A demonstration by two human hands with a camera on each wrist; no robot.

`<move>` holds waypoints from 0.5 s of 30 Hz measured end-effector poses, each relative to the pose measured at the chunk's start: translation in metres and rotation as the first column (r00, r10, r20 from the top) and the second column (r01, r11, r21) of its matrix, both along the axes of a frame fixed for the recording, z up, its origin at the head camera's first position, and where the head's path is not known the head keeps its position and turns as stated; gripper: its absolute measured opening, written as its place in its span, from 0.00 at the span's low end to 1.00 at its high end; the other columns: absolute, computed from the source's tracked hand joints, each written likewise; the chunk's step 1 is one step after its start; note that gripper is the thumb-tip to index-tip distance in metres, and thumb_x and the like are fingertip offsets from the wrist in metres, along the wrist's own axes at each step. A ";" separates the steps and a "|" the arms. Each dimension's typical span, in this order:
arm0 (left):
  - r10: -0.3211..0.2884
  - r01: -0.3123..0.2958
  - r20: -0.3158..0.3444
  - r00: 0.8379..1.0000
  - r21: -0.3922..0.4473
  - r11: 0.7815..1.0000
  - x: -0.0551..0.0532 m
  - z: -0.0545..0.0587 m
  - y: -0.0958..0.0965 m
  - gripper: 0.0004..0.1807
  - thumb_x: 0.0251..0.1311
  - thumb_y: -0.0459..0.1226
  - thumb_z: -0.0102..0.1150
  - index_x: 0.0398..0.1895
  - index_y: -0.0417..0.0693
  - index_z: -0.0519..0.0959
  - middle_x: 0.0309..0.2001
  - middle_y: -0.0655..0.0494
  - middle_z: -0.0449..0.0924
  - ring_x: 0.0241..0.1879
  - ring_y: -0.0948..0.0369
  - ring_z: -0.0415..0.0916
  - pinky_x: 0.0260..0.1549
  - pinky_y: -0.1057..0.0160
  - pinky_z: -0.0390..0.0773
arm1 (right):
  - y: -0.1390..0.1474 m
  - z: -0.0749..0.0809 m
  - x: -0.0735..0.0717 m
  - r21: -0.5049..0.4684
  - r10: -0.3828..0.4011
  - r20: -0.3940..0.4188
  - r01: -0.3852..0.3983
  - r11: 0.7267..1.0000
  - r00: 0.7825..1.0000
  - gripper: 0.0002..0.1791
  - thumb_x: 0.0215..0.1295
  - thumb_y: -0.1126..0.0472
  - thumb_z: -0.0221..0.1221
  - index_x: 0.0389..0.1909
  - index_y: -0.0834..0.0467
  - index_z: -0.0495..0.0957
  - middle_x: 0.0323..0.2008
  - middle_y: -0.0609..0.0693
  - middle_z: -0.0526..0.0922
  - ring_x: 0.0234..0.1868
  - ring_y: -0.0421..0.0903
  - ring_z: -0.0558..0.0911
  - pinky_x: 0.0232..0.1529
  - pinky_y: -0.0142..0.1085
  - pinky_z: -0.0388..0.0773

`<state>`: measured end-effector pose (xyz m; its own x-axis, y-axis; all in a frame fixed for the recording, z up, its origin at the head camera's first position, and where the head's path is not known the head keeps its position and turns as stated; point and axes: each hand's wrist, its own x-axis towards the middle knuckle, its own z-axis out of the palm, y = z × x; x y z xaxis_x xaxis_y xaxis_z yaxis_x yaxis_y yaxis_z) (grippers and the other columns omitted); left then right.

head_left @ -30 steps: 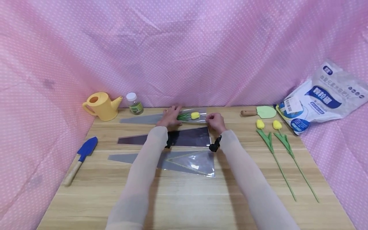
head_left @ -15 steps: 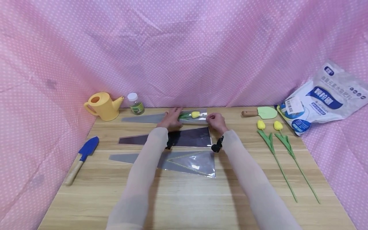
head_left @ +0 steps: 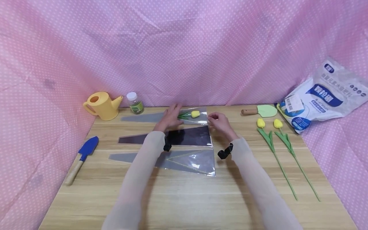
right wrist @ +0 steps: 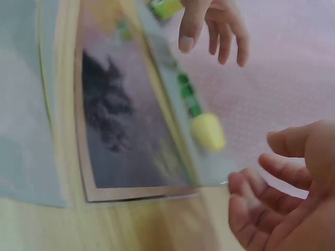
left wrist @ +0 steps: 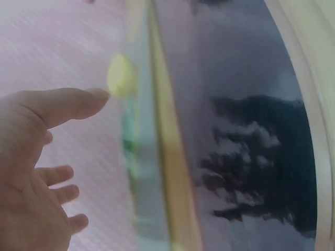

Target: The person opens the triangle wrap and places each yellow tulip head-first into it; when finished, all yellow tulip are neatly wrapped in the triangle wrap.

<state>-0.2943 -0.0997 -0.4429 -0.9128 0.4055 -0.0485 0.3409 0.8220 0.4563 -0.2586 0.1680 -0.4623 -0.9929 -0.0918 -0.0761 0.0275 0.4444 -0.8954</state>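
Note:
At the back of the table, a yellow tulip (head_left: 195, 114) with green leaves lies inside a clear, tapering flower sleeve (head_left: 141, 118). My left hand (head_left: 170, 117) is over the sleeve's middle, left of the bloom; in the left wrist view its thumb and fingers are spread apart, gripping nothing. At the sleeve's wide right end is my right hand (head_left: 219, 123). The right wrist view shows its thumb apart from loosely bent fingers (right wrist: 241, 185), whose tips are by the sleeve's corner. A dark sleeve (head_left: 187, 136) and another clear sleeve (head_left: 184, 163) lie nearer me.
Two yellow tulips (head_left: 270, 140) lie at the right, below a green trowel (head_left: 266, 111) and a large white bag (head_left: 322, 95). On the left are a yellow watering can (head_left: 103, 107), a white-capped jar (head_left: 135, 103) and a blue trowel (head_left: 88, 147). Pink cloth (head_left: 184, 54) hangs behind.
My right hand has loosened from the sleeve's edge, its wrist shifting right and toward me. The left hand's fingers have straightened and its wrist has shifted slightly left. The tulip stays in place.

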 end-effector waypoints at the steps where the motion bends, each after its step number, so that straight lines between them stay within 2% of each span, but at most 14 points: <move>1: 0.004 -0.004 -0.015 1.000 0.005 1.000 0.003 0.002 0.001 0.48 0.61 0.41 0.67 0.80 0.51 0.50 0.80 0.41 0.46 0.81 0.47 0.41 0.78 0.39 0.44 | 0.002 0.003 0.004 0.004 0.012 -0.004 -0.012 1.000 1.000 0.19 0.73 0.60 0.54 0.57 0.68 0.76 0.50 0.64 0.81 0.46 0.53 0.82 0.51 0.40 0.80; 4: 0.021 -0.019 -0.047 0.999 0.038 0.999 0.013 0.008 0.004 0.47 0.61 0.42 0.67 0.79 0.50 0.51 0.79 0.40 0.47 0.80 0.44 0.44 0.77 0.38 0.48 | 0.007 0.011 0.015 0.039 0.048 -0.017 -0.047 0.998 0.999 0.20 0.73 0.59 0.54 0.58 0.69 0.75 0.55 0.67 0.80 0.54 0.59 0.80 0.60 0.47 0.76; 9: 0.038 -0.030 -0.074 0.997 0.108 0.994 0.035 0.015 0.008 0.49 0.58 0.42 0.69 0.79 0.49 0.52 0.78 0.40 0.50 0.77 0.41 0.52 0.73 0.39 0.58 | 0.016 0.019 0.034 0.077 0.101 -0.013 -0.100 0.992 0.995 0.20 0.73 0.60 0.55 0.59 0.69 0.74 0.57 0.68 0.80 0.57 0.62 0.79 0.63 0.51 0.76; 12: 0.047 -0.039 -0.055 0.997 0.142 0.989 0.049 0.016 0.010 0.49 0.58 0.43 0.69 0.79 0.48 0.52 0.78 0.39 0.49 0.77 0.40 0.51 0.73 0.38 0.58 | 0.021 0.020 0.047 0.087 0.117 -0.007 -0.116 0.989 0.993 0.20 0.72 0.61 0.55 0.58 0.70 0.74 0.57 0.68 0.80 0.57 0.63 0.80 0.62 0.52 0.77; 15: 0.050 -0.050 0.003 0.999 0.160 0.986 0.065 0.016 0.010 0.50 0.59 0.45 0.68 0.80 0.49 0.50 0.80 0.39 0.43 0.78 0.39 0.46 0.74 0.36 0.55 | 0.028 0.019 0.060 0.108 0.144 -0.002 -0.143 0.984 0.990 0.21 0.72 0.61 0.55 0.58 0.72 0.74 0.56 0.69 0.80 0.56 0.64 0.81 0.61 0.53 0.78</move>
<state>-0.2290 -0.0893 -0.4266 -0.9320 0.3623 0.0139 0.3019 0.7544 0.5829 -0.1987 0.1963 -0.4428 -0.9708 -0.2250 -0.0838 -0.0518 0.5369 -0.8420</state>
